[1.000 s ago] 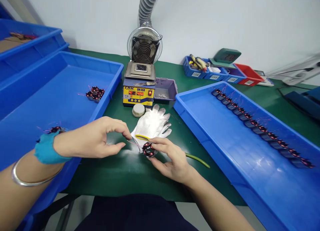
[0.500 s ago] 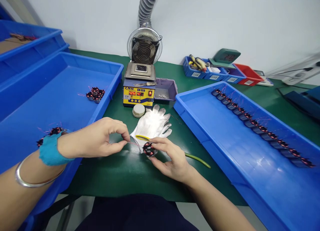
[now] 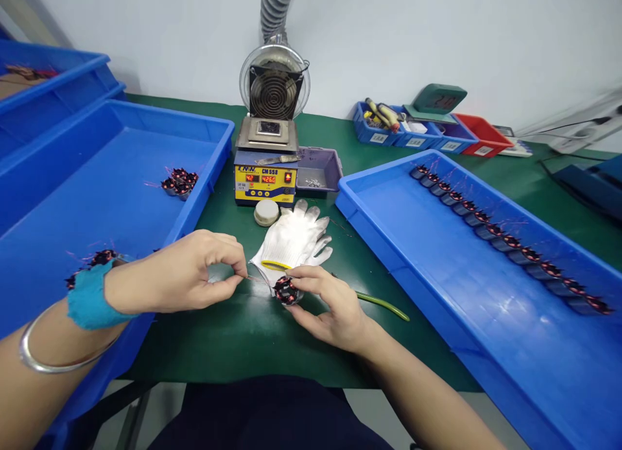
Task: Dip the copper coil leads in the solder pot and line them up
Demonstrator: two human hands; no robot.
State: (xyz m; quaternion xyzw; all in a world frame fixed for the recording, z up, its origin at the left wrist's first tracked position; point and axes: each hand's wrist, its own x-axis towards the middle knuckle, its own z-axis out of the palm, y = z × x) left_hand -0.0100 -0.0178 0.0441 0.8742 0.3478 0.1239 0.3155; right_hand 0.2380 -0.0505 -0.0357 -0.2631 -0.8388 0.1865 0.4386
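My right hand (image 3: 328,302) grips a small round motor coil part (image 3: 286,290) with black plastic and copper windings, its open face turned up and to the left. Thin reddish wires (image 3: 257,280) run leftward from the part, and my left hand (image 3: 204,272) pinches their ends between thumb and forefinger. Just behind the part lie white gloves (image 3: 294,239) with a yellow cuff edge. A green-handled tool (image 3: 383,304) lies partly hidden behind my right hand.
A blue tray (image 3: 389,242) on the right holds a row of similar parts. Another blue tray (image 3: 121,165) with several parts stands left. Behind the gloves are a yellow-blue heating unit (image 3: 265,184), a round white tin (image 3: 266,213) and a purple bin (image 3: 318,171).
The whole view has shifted slightly. My hands keep the same grips, with the coil part turned only a little, and the display digits on the heating unit differ.
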